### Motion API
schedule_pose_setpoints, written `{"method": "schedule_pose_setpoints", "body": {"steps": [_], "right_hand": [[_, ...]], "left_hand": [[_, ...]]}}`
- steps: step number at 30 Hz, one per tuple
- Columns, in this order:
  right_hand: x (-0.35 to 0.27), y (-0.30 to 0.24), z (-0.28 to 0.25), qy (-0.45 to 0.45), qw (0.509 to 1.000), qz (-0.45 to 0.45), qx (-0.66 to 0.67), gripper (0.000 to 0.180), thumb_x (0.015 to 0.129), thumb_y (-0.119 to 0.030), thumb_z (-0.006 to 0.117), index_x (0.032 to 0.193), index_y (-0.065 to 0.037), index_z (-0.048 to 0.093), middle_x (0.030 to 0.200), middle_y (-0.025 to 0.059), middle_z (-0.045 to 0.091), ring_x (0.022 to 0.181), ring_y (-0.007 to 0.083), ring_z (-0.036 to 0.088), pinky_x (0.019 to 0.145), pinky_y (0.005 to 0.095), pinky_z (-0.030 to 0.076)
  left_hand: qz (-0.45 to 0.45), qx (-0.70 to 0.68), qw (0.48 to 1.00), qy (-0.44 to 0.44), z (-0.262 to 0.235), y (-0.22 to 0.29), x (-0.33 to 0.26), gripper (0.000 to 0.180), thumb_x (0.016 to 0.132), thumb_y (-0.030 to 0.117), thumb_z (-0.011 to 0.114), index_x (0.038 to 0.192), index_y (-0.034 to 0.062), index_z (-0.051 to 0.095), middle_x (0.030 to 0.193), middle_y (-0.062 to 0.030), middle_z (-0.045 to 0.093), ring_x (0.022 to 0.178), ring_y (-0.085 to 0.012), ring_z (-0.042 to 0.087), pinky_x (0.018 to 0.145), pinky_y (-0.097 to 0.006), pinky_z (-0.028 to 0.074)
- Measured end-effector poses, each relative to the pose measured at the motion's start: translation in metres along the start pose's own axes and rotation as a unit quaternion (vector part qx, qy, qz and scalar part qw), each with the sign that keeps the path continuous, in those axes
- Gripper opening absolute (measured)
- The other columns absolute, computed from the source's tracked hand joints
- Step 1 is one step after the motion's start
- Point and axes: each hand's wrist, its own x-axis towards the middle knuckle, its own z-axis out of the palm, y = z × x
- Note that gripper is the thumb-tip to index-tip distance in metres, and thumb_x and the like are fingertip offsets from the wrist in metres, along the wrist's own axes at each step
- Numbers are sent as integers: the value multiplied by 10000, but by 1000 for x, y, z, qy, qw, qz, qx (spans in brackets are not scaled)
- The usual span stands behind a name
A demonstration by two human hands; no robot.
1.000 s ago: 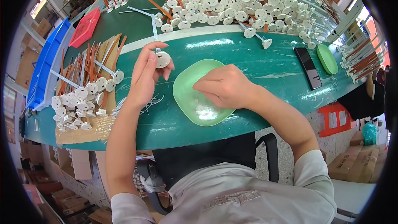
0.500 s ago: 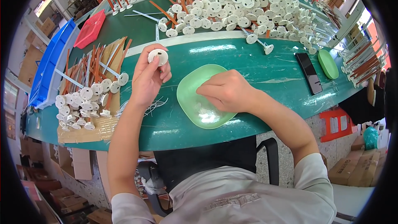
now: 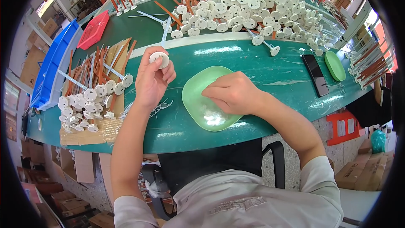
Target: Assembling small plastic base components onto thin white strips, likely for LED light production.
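Note:
My left hand (image 3: 151,78) grips a white round disc piece (image 3: 161,61) between thumb and fingers. From behind the disc, a pale flat strip (image 3: 165,33) points away toward the back of the table. Over a shallow green bowl (image 3: 192,95) my right hand (image 3: 236,93) is closed, thumb and fingertips pressed together; anything between them is hidden. Small clear or pale bits seem to lie in the bowl's bottom, too blurred by glare to name. Left of my left forearm, similar white discs (image 3: 90,94) with brown and silver strips are heaped on cardboard (image 3: 95,134).
A large heap of disc pieces (image 3: 236,10) covers the back of the green table (image 3: 261,76). To the right lie a black phone (image 3: 315,75) and a smaller green bowl (image 3: 334,66). Thin white ties (image 3: 158,107) sit beside my left forearm. Red (image 3: 93,29) and blue (image 3: 55,65) trays stand far left.
The disc in my left hand has tilted a little, and its strip now shows more clearly, leaning right. My right hand stays pinched over the bowl. The whole view has shifted slightly.

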Motion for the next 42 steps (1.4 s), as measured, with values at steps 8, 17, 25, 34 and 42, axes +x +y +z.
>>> {"method": "schedule_pose_setpoints", "body": {"steps": [8, 17, 25, 34, 42], "right_hand": [[0, -1, -2, -13, 1000, 3, -5, 235, 657, -19, 717, 882, -85, 706, 760, 46, 682, 648, 223, 667, 528, 339, 528], [1, -2, -2, -8, 1000, 1, -4, 236, 650, -17, 720, 876, -86, 705, 773, 42, 691, 659, 223, 672, 534, 343, 534], [1, -2, -3, -19, 1000, 8, -11, 238, 640, -15, 721, 864, -94, 697, 761, 32, 684, 656, 219, 666, 534, 340, 532], [7, -4, -4, 132, 991, 5, -17, 212, 700, -75, 785, 894, -66, 700, 842, 55, 698, 672, 226, 665, 553, 328, 535], [10, -11, -3, 228, 974, 1, -10, 297, 662, -40, 811, 933, -16, 692, 827, 106, 708, 639, 230, 671, 541, 288, 533]], "left_hand": [[-5, 51, 998, 27, 8, -4, -1, 190, 985, 52, 527, 1153, 94, 450, 780, 8, 442, 627, -77, 401, 570, -257, 360], [16, 136, 990, -22, 4, -7, -3, 158, 1028, 191, 511, 1137, 93, 454, 807, -6, 446, 667, -103, 409, 592, -262, 362], [51, 139, 989, -14, 11, -5, -6, 167, 991, 161, 547, 1128, 65, 536, 848, -3, 519, 700, -77, 466, 618, -221, 380], [100, 336, 936, -46, 26, -13, -11, 458, 944, 18, 575, 1384, 49, 454, 1057, -123, 673, 873, -162, 647, 767, -266, 500], [129, 474, 869, -57, 52, -26, -18, 797, 739, -71, 614, 1485, 60, 370, 836, -130, 739, 823, -237, 739, 754, -301, 554]]}}
